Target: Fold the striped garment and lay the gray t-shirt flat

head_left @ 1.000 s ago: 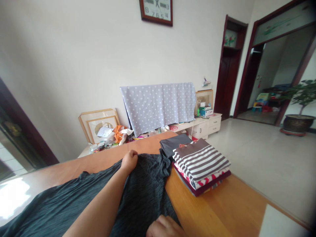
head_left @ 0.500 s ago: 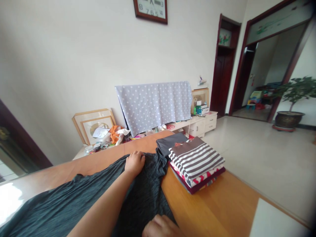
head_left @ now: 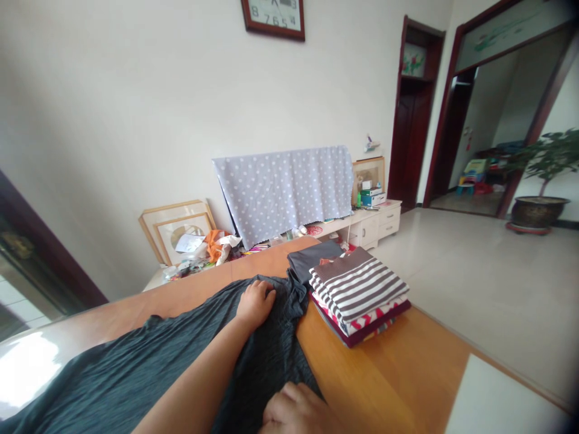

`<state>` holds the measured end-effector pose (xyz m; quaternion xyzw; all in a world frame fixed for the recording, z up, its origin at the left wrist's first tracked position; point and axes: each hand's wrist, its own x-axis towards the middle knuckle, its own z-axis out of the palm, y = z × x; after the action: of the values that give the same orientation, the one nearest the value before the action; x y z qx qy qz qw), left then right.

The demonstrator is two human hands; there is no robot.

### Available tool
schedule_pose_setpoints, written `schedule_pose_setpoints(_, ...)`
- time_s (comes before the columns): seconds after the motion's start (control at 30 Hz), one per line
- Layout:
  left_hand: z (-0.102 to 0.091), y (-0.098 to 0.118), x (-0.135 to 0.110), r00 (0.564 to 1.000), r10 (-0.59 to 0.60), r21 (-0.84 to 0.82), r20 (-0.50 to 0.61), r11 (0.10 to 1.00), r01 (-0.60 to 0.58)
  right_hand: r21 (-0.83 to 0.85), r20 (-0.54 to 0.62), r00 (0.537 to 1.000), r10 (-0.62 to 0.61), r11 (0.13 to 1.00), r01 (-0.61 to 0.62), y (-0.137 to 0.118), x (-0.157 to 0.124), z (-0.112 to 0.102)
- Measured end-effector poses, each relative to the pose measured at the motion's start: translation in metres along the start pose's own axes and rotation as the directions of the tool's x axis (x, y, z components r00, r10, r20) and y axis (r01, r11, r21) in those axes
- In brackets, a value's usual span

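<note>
Head camera, and here's the action: the left hand [head_left: 256, 304] is clenched on a bunch of the dark grey shirt [head_left: 266, 361], mid-frame, with the shirt spread across the wooden table [head_left: 362, 380] toward the lower left. The right hand [head_left: 294, 413] sits at the shirt's edge, bottom of the frame, and its grip is impossible to call. Just right, a stack of folded clothes [head_left: 357, 295] shows stripes on top, a folded dark cloth [head_left: 312, 262] touching it behind. Far upper right, a leafy plant [head_left: 547, 160] stands in a round dark pot [head_left: 536, 212] on the floor [head_left: 474, 289].
</note>
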<state>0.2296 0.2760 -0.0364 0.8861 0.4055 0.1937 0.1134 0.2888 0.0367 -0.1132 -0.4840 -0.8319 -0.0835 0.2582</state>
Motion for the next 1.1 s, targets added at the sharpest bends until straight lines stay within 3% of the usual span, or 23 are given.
schedule_pose_setpoints(0.13,-0.014,0.020,-0.048,0.997,0.075,-0.092,0.021,0.993,-0.073,-0.003,0.034,0.999,-0.028,1.000,0.028,-0.003,0.007,-0.022)
schedule_pose_setpoints(0.23,-0.016,0.036,-0.087,0.985,0.153,-0.267,0.079,0.955,-0.128,0.010,0.109,0.994,-0.026,1.000,0.025,-0.009,0.011,-0.041)
schedule_pose_setpoints(0.3,-0.013,0.044,-0.106,0.980,0.172,-0.273,0.102,0.952,-0.138,-0.002,0.158,0.987,-0.010,1.000,0.010,-0.013,0.012,-0.052)
schedule_pose_setpoints(0.47,-0.011,0.055,-0.123,0.980,0.160,-0.141,0.117,0.980,-0.143,0.036,0.227,0.974,0.011,0.999,-0.020,-0.025,0.008,-0.074)
schedule_pose_setpoints(0.63,-0.024,0.070,-0.130,0.971,0.174,-0.088,0.162,0.983,-0.161,0.189,0.320,0.946,0.054,0.975,-0.119,-0.036,0.000,-0.098)
schedule_pose_setpoints(0.8,-0.048,0.079,-0.175,0.994,0.013,-0.045,0.113,0.999,-0.008,0.289,0.293,0.949,0.120,0.935,-0.207,-0.043,-0.009,-0.107)
schedule_pose_setpoints(0.97,-0.076,0.079,-0.257,0.986,-0.149,0.053,0.076,0.988,0.146,0.335,0.208,0.976,0.067,0.932,-0.135,-0.039,-0.010,-0.100)
schedule_pose_setpoints(1.1,-0.087,0.082,-0.318,0.976,-0.215,0.082,0.045,0.974,0.211,0.328,0.063,0.998,0.031,0.943,-0.050,-0.032,-0.010,-0.099)
